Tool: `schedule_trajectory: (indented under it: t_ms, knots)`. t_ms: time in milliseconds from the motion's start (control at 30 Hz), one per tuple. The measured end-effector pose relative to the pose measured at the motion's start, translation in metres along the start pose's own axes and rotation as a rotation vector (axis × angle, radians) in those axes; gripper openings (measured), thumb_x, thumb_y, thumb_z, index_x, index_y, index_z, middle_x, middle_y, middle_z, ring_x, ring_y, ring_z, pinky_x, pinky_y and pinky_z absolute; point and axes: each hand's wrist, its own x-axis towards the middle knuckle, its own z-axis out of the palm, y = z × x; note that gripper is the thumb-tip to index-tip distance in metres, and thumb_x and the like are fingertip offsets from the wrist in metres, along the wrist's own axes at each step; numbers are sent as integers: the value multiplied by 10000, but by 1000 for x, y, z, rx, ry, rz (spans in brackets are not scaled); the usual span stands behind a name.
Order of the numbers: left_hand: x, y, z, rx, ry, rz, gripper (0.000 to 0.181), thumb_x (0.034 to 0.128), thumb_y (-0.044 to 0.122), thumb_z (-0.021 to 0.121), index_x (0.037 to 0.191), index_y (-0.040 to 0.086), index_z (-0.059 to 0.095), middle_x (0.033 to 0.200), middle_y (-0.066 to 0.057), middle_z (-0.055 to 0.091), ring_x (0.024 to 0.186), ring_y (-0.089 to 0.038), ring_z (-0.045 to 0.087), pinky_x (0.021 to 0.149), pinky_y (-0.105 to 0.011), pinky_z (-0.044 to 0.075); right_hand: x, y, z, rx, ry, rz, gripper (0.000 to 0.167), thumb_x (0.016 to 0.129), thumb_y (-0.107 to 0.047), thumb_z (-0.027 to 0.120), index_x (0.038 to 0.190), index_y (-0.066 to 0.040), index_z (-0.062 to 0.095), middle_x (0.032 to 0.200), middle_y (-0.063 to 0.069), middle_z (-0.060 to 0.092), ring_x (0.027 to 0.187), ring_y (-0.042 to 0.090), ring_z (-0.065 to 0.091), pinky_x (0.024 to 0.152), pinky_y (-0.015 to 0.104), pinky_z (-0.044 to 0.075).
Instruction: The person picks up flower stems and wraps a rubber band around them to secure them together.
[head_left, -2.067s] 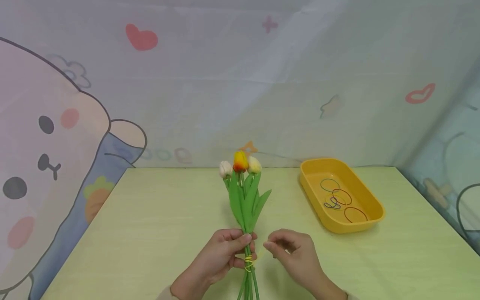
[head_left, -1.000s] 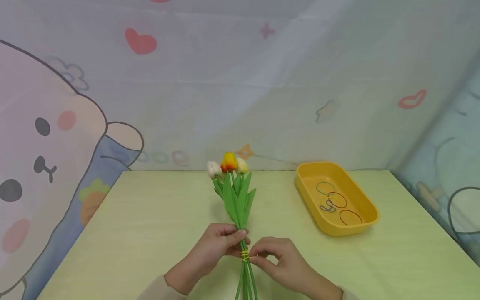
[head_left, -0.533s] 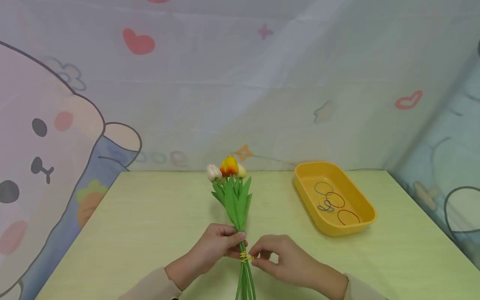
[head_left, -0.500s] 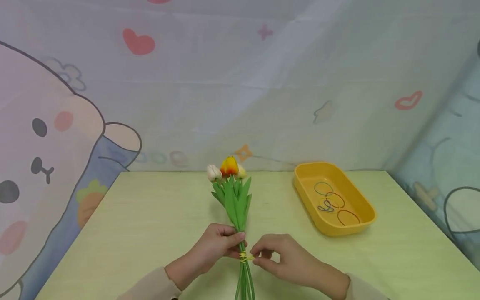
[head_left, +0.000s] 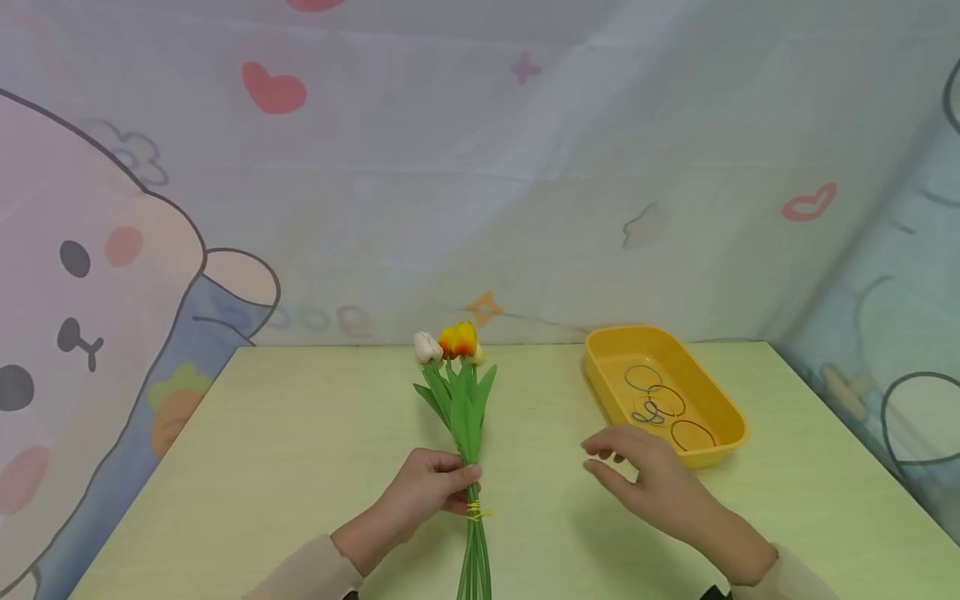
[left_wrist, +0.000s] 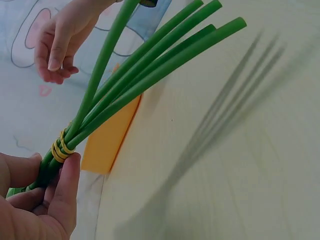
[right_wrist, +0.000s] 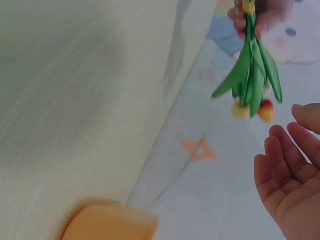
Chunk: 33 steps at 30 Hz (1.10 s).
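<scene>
My left hand [head_left: 427,490] grips a bunch of tulips [head_left: 465,417] by the stems, just under the green leaves. The blooms are white, pale yellow and yellow-orange. Below my fingers a yellow rubber band [left_wrist: 61,148] is wound several times around the stems, and a short loop of it sticks out to the right in the head view. The stem ends [left_wrist: 210,35] spread apart beyond the band. My right hand [head_left: 660,483] is in the air to the right of the bunch, fingers loosely bent and apart from the thumb, holding nothing.
A yellow tray [head_left: 712,458] stands at the right on the pale table [head_left: 315,433], just behind my right hand in the head view. Inside lie several loose rubber bands [head_left: 664,402] in green, red, blue and yellow. A printed cloth [head_left: 420,167] hangs behind the table.
My right hand has let go of the yellow rubber band and moved right, toward the tray. The left hand still grips the tulips, which have turned slightly and shifted a little left.
</scene>
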Motion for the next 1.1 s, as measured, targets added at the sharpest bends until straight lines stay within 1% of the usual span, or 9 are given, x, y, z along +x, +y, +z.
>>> schedule_trajectory:
  t_ms: [100, 167, 300, 433, 533, 667, 767, 900, 1100]
  knots:
    - [3, -2, -1, 7, 11, 3, 302, 939, 87, 615, 1006, -206, 631, 722, -18, 648, 599, -87, 609, 665, -326, 589, -7, 13, -6, -57, 74, 22, 251, 783, 17, 757, 965, -143, 692, 922, -95, 667, 798, 55, 585, 699, 215, 522]
    - [5, -3, -1, 10, 18, 2, 303, 933, 88, 625, 1006, -207, 634, 702, -3, 639, 590, -85, 600, 650, -317, 587, -11, 22, -10, -91, 110, 38, 268, 760, 39, 764, 959, -125, 692, 904, -69, 670, 791, 67, 590, 719, 178, 507]
    - [9, -8, -2, 23, 48, -7, 300, 916, 92, 650, 1001, -196, 649, 668, 7, 622, 580, -89, 580, 614, -300, 581, -20, 37, -16, -153, 164, 75, 277, 726, 69, 772, 956, -65, 693, 905, 7, 685, 786, 119, 593, 730, 143, 480]
    - [12, -13, -2, 46, 87, -19, 286, 898, 100, 676, 979, -174, 670, 644, 0, 607, 563, -92, 573, 582, -291, 574, -28, 47, -20, -198, 199, 153, 250, 740, 41, 775, 968, -30, 702, 934, 34, 688, 822, 148, 590, 768, 82, 442]
    - [13, -16, -2, 63, 117, -26, 270, 883, 103, 696, 949, -158, 685, 630, 1, 603, 539, -89, 573, 561, -289, 570, -34, 54, -21, -215, 204, 212, 220, 765, 9, 771, 968, -36, 702, 943, 38, 686, 846, 168, 597, 783, 62, 429]
    - [16, -21, -1, 93, 151, -28, 253, 869, 111, 715, 905, -139, 701, 616, 3, 599, 524, -85, 574, 547, -295, 569, -39, 61, -22, -219, 184, 274, 195, 792, -29, 765, 973, -37, 694, 946, 40, 681, 852, 179, 598, 728, 159, 498]
    - [17, -23, 0, 117, 169, -21, 249, 864, 116, 722, 877, -131, 706, 608, 0, 595, 522, -86, 575, 547, -305, 571, -41, 65, -21, -213, 167, 312, 185, 806, -46, 761, 978, -32, 693, 949, 43, 679, 854, 164, 590, 694, 212, 522]
    - [18, -26, 0, 146, 186, -14, 252, 859, 127, 728, 840, -123, 708, 592, -1, 585, 514, -86, 576, 546, -300, 569, -43, 70, -19, -197, 155, 336, 169, 814, -51, 757, 970, -32, 694, 952, 53, 683, 856, 164, 590, 691, 218, 525]
    - [21, -35, 0, 201, 214, -29, 253, 844, 155, 746, 770, -85, 716, 545, 11, 564, 472, -80, 562, 515, -262, 538, -46, 76, -16, -167, 133, 348, 153, 826, -53, 748, 966, -25, 697, 943, 63, 684, 846, 225, 610, 692, 240, 539]
